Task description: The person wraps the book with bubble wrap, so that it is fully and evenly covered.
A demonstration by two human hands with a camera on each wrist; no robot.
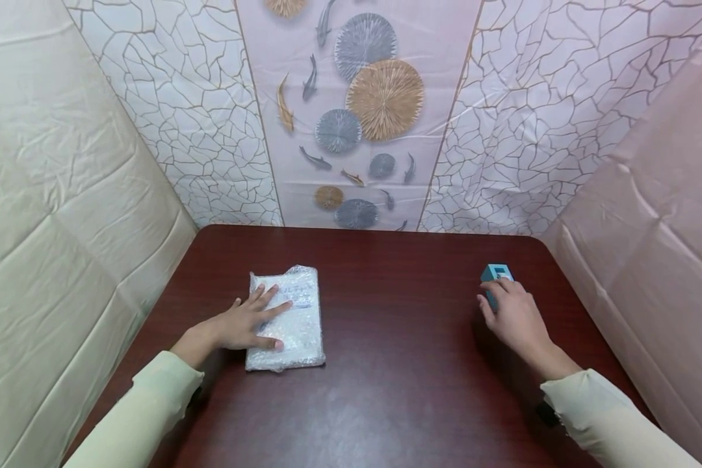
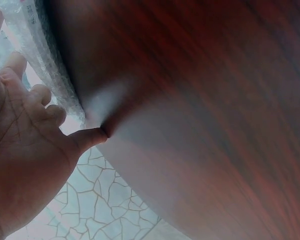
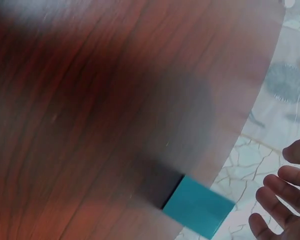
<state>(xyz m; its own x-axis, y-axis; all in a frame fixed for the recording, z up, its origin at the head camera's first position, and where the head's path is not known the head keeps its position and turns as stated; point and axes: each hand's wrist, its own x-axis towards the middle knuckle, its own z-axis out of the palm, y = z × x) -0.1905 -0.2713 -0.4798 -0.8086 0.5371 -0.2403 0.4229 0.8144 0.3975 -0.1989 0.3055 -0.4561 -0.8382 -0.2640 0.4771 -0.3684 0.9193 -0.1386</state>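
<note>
A flat white package in bubble wrap (image 1: 301,325) lies on the left half of the table, with blue print partly visible under the wrap. Over it my left hand (image 1: 242,325) is spread, fingers straight. The left wrist view shows the package edge (image 2: 55,65) beside that hand (image 2: 30,125); whether the palm presses on it I cannot tell. On the right a small teal box (image 1: 491,296) stands upright, partly covered by my right hand (image 1: 517,322). In the right wrist view a gap shows between the box (image 3: 199,206) and the loosely bent fingers (image 3: 275,205).
The dark red wooden table (image 1: 380,364) has rounded far corners. Behind it hangs a patterned curtain (image 1: 351,162), and pale cloth walls (image 1: 649,214) close in both sides.
</note>
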